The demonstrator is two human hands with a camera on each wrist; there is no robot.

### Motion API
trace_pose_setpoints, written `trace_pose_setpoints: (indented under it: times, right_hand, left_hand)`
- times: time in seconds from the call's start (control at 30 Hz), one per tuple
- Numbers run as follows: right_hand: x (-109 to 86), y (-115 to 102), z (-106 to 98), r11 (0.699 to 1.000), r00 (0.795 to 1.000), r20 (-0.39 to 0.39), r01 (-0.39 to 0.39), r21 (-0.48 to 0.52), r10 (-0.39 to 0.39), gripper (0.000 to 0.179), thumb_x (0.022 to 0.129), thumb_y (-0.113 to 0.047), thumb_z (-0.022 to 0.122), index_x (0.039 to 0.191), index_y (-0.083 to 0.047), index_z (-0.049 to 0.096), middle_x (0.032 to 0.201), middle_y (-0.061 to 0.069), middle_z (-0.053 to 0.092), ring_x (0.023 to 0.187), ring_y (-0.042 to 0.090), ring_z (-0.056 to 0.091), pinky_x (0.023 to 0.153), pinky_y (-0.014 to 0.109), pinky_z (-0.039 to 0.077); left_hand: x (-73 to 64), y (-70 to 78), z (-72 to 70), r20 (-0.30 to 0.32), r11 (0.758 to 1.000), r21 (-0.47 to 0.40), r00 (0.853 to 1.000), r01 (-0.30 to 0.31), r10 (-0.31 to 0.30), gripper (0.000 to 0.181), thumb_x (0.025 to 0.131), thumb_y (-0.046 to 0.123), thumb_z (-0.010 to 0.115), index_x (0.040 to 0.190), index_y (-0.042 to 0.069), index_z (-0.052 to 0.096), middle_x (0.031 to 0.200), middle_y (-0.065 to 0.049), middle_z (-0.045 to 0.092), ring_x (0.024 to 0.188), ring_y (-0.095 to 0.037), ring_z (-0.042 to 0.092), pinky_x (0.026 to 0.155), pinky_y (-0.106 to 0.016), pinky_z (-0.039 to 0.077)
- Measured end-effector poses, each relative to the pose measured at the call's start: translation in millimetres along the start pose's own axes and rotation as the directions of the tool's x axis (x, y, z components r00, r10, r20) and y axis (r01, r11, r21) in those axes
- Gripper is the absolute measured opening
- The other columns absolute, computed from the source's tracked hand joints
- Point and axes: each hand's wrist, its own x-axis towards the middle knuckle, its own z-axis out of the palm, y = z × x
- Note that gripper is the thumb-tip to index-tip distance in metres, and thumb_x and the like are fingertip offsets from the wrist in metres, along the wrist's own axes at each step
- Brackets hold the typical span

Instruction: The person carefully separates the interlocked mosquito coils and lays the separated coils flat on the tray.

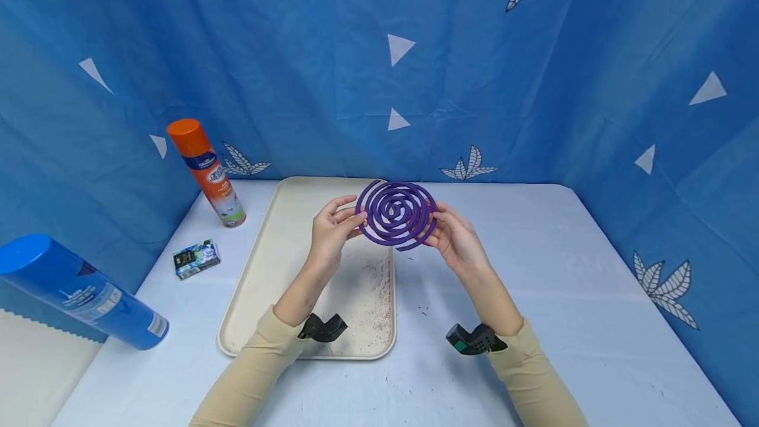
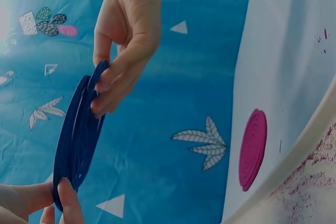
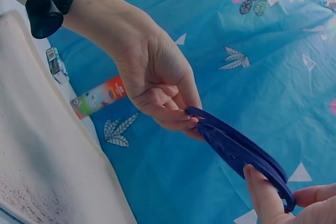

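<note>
A purple mosquito coil is held up in front of me, its flat spiral facing the head view. My left hand pinches its left edge between thumb and fingers. On the opposite edge, my right hand grips it the same way. Seen nearly edge-on in the left wrist view, the purple coil shows two spirals slightly spread apart. A pink coil lies flat on the table beyond, mostly hidden behind the purple one in the head view.
Below the left hand lies a cream tray with reddish crumbs near its right edge. To the left stand an orange spray can and a blue spray can, with a small patterned box between them. A blue curtain surrounds the table.
</note>
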Motion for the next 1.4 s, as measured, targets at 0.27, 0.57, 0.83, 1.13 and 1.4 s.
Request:
trace_pose_setpoints:
  times: [0.27, 0.57, 0.83, 1.13, 1.4]
  right_hand:
    - [0.7, -2.5, 0.1, 0.999, 0.997, -0.074, 0.036, -0.028, -0.038, 0.034, 0.101, -0.004, 0.033, 0.135, -0.004, 0.038, 0.096, -0.001, 0.066, 0.08, 0.009, 0.068, 0.074, 0.024, 0.059]
    - [2.4, -2.4, -3.0, 0.999, 0.983, -0.177, 0.046, -0.028, -0.05, 0.038, 0.101, -0.003, 0.034, 0.137, -0.011, 0.034, 0.099, 0.002, 0.064, 0.075, 0.01, 0.069, 0.071, 0.025, 0.06]
    - [4.6, 1.4, -5.5, 0.999, 0.979, -0.196, 0.044, -0.028, -0.048, 0.038, 0.101, -0.004, 0.032, 0.138, -0.012, 0.035, 0.101, 0.002, 0.063, 0.076, 0.01, 0.069, 0.072, 0.025, 0.06]
    - [5.9, 6.3, -6.6, 0.999, 0.978, -0.208, 0.028, -0.019, -0.032, 0.034, 0.101, -0.004, 0.034, 0.133, -0.014, 0.039, 0.098, 0.001, 0.066, 0.075, 0.01, 0.069, 0.071, 0.026, 0.06]
    - [12.6, 16.5, -7.5, 0.998, 0.979, -0.202, 0.007, -0.065, -0.02, 0.035, 0.099, -0.003, 0.036, 0.133, -0.012, 0.04, 0.098, 0.0, 0.065, 0.073, 0.01, 0.068, 0.067, 0.024, 0.06]
  left_hand:
    - [6.0, 1.7, -6.8, -0.056, 1.0, -0.016, 0.998, 0.001, -0.002, 0.041, 0.087, -0.001, 0.065, 0.126, 0.001, 0.054, 0.082, 0.006, 0.07, 0.071, -0.004, 0.068, 0.067, -0.02, 0.058]
    - [25.3, -0.3, -32.4, -0.201, 0.997, -0.065, 0.979, -0.049, 0.035, 0.042, 0.088, 0.003, 0.066, 0.127, 0.0, 0.052, 0.086, 0.006, 0.069, 0.072, -0.003, 0.068, 0.068, -0.018, 0.058]
    - [56.3, -22.0, -67.3, -0.399, 0.991, -0.097, 0.916, -0.089, 0.043, 0.043, 0.086, -0.002, 0.066, 0.127, 0.0, 0.053, 0.087, 0.002, 0.067, 0.066, -0.001, 0.065, 0.062, -0.015, 0.056]
    - [75.4, -60.6, -102.3, -0.5, 0.996, -0.085, 0.866, -0.028, -0.018, 0.046, 0.084, -0.006, 0.065, 0.128, -0.002, 0.052, 0.079, -0.002, 0.067, 0.055, -0.001, 0.059, 0.052, -0.013, 0.052]
    - [78.3, -80.7, -109.9, -0.511, 0.999, 0.037, 0.859, -0.013, 0.03, 0.044, 0.083, -0.005, 0.065, 0.126, -0.002, 0.053, 0.071, 0.007, 0.062, 0.052, 0.0, 0.057, 0.052, -0.015, 0.053]
